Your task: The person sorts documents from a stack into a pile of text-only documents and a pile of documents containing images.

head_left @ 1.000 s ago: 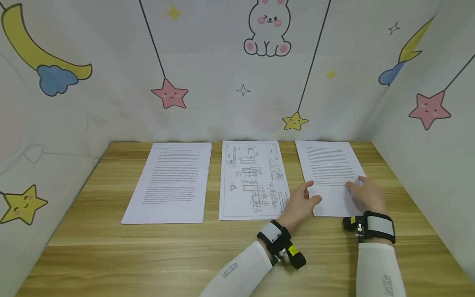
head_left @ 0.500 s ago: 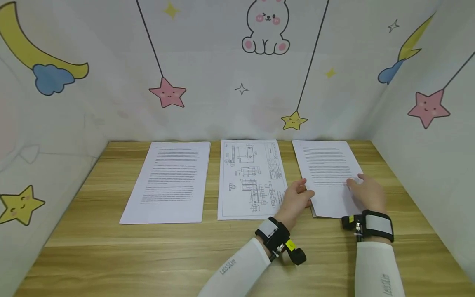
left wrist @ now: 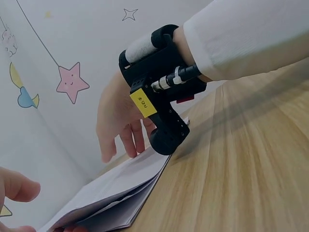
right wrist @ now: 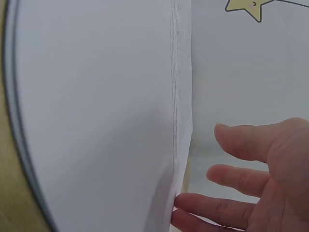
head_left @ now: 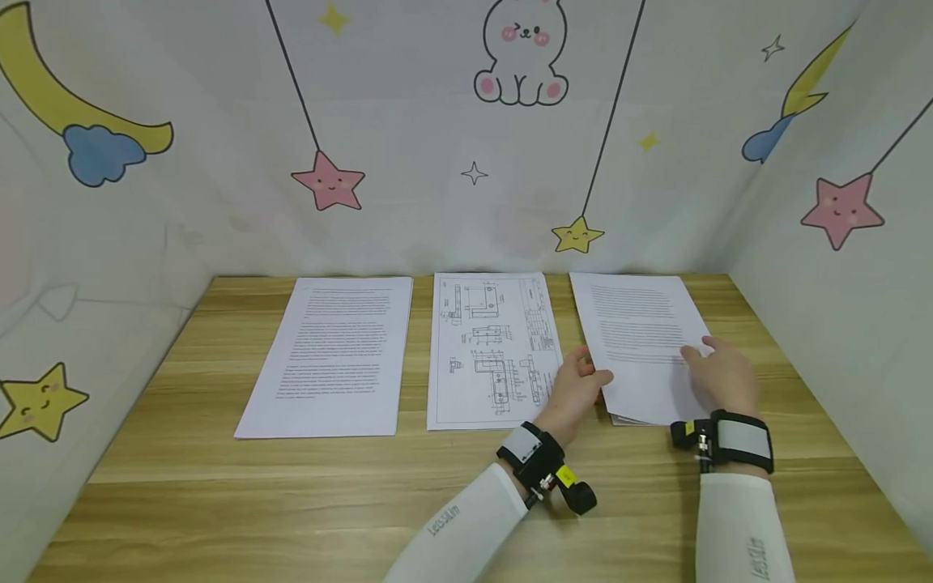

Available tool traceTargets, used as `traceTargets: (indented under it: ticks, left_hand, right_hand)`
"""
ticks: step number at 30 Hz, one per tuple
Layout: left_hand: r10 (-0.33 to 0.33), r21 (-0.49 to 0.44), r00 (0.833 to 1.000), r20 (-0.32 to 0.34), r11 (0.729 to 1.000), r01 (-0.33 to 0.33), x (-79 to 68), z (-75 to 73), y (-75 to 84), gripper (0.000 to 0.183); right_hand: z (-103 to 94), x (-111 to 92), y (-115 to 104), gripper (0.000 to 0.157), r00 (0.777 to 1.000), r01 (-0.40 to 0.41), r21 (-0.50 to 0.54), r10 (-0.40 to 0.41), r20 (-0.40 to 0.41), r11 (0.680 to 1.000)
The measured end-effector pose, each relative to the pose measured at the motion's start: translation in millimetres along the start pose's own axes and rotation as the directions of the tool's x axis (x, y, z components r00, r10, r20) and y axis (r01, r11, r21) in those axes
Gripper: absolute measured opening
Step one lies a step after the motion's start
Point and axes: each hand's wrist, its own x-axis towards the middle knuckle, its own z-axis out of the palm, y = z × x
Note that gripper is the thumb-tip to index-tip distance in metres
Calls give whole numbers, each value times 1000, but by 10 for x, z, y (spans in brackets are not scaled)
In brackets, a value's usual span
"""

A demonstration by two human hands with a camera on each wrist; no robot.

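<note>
In the head view a stack of text-printed paper [head_left: 634,324] lies at the right of the table. My left hand [head_left: 572,393] holds its left edge, thumb above and fingers under it. From the left wrist, the sheets [left wrist: 123,186] show a raised near side with dark gaps between layers. Fingertips [left wrist: 75,229] peek out below them. At the opposite edge, my right hand [head_left: 725,376] has its thumb and fingers spread. Two of its fingers [right wrist: 217,205] reach the paper's side in the right wrist view. The lower sheets stick out a little at the front edge.
Beside it in the middle lies a technical drawing [head_left: 466,348] on white paper. Another text-printed stack [head_left: 331,356] is at the left. The wooden table [head_left: 291,502] ends against a cartoon-printed backdrop [head_left: 408,121], with a side wall [head_left: 838,324] at the right.
The left hand has shifted a little left, and the upper sheets' left edge has moved left with it and lifted. The right hand stays about where it was.
</note>
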Motion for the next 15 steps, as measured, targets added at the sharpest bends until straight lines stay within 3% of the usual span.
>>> traceTargets:
  ticks: [5, 15]
  left_hand:
    - [11, 8, 1000, 15, 1000, -11, 10, -19, -16, 69]
    - [48, 123, 997, 61, 991, -55, 40, -31, -21, 40]
  right_hand:
    - [-11, 6, -13, 67, 1000, 15, 10, -15, 11, 1000]
    - [-10, 33, -19, 72, 997, 22, 58, -26, 73, 998]
